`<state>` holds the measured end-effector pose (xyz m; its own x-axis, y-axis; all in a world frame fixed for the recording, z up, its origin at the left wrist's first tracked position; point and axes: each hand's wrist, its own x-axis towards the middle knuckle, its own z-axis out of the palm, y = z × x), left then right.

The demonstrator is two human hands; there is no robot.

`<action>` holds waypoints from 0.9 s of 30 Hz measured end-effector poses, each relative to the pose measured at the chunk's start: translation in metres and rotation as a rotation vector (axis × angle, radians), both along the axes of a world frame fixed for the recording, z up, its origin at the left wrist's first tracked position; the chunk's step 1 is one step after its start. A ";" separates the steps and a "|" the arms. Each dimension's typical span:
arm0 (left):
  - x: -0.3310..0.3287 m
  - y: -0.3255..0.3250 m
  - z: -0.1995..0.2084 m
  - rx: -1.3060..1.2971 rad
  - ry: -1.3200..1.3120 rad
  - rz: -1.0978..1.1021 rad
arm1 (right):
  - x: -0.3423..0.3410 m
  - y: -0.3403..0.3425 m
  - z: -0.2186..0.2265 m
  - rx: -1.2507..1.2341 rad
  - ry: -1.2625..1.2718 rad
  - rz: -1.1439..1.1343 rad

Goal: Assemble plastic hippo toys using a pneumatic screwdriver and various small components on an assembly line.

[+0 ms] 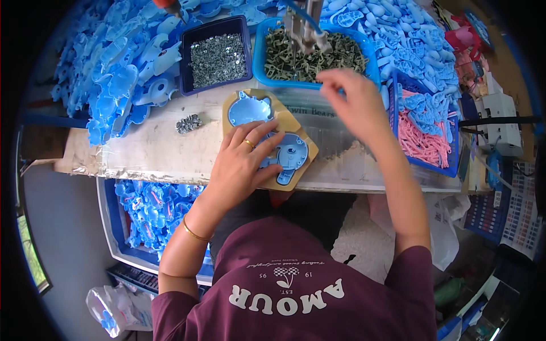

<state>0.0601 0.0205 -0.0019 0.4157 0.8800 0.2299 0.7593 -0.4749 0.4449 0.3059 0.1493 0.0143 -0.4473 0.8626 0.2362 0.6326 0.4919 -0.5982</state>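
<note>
My left hand lies with fingers spread over a tan holding block near the table's front edge. Two blue plastic shell pieces sit in its hollows: a rounded shell at the far side and a shell with a round end at the near side. The left fingers cover part of the nearer piece. My right hand hovers by the near right rim of a light blue tray full of small olive-coloured parts. Its fingers are bent, thumb and forefinger apart, with nothing visible between them.
A dark blue tray of small metal screws stands left of the light blue one. Loose screws lie nearby. Metal tooling hangs overhead. Heaped blue pieces flank the trays. A blue basket holds pink and blue parts.
</note>
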 end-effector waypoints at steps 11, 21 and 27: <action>0.001 -0.001 0.003 0.006 -0.003 -0.020 | -0.015 0.096 -0.035 -0.025 -0.086 0.062; 0.036 0.028 0.016 0.057 -0.442 0.131 | 0.014 0.010 -0.001 -0.985 0.743 0.228; 0.050 0.029 -0.002 -0.138 -0.840 0.070 | 0.006 -0.048 -0.006 -1.102 0.935 0.196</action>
